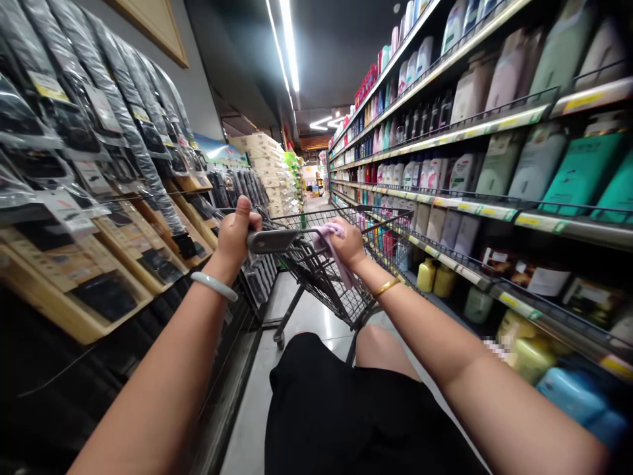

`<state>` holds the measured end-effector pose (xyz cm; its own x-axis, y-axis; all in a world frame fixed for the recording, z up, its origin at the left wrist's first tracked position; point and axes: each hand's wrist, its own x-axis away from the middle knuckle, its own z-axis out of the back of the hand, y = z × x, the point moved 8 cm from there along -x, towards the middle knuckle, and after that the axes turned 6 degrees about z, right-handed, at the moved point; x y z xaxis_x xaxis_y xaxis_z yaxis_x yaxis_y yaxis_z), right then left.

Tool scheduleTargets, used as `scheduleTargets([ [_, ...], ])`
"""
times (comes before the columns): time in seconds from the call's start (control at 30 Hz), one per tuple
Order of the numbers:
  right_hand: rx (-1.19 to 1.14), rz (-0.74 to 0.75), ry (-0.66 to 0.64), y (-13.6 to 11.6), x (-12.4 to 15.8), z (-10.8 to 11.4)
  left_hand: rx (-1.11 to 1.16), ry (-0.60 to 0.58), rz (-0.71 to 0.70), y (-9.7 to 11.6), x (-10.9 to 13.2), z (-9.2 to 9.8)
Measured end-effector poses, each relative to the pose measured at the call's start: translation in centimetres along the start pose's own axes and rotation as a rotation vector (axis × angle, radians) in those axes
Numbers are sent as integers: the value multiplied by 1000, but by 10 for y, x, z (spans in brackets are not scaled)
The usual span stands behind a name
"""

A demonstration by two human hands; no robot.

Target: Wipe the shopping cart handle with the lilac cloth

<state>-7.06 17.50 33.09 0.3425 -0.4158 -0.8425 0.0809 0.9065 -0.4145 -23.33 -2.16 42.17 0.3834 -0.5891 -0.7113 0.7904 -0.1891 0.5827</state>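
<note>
Between shelves [475, 125], both hands [236, 232] on cart handle [271, 241], aisle ahead.

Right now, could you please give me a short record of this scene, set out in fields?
Place: shop aisle, seen from behind a cart
Left hand: closed around the cart handle, thumb up; white bangle on the wrist
Right hand: at the handle's right end, closed on a pink cloth
Wire cart: straight ahead
Left side: racks of dark packaged goods
Right side: shelves of bottles

Shelf bottles [539, 161] blurred — labels unreadable, cart handle [271, 241] and cloth [330, 231] partly hidden under hands [236, 234] [350, 244]
</note>
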Motion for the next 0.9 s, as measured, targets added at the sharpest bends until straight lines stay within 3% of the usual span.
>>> scheduleTargets([
  [0.1,-90,-124,-52,16,-17,7,-30,50,34,7,-3,-16],
  [0.17,-277,-174,-59,12,-34,13,-115,79,34,14,-5,-30],
  [0.33,-665,1,-86,-52,-72,42,-437,147,69,41,-5,-71],
  [0.43,-615,44,-253,-71,-73,58,-608,139,88,58,-3,-96],
  [0.57,-292,-61,-412,-50,-68,80,-718,-77,-79,73,-10,-125],
  [0.67,-67,-45,-467,-53,-73,94,-782,-202,-180,62,-25,-122],
  [0.83,156,219,-521,-108,-69,95,-955,-231,-47,11,-52,-93],
  [0.9,277,251,-512,-112,-62,93,-968,-229,-24,1,-53,-92],
])
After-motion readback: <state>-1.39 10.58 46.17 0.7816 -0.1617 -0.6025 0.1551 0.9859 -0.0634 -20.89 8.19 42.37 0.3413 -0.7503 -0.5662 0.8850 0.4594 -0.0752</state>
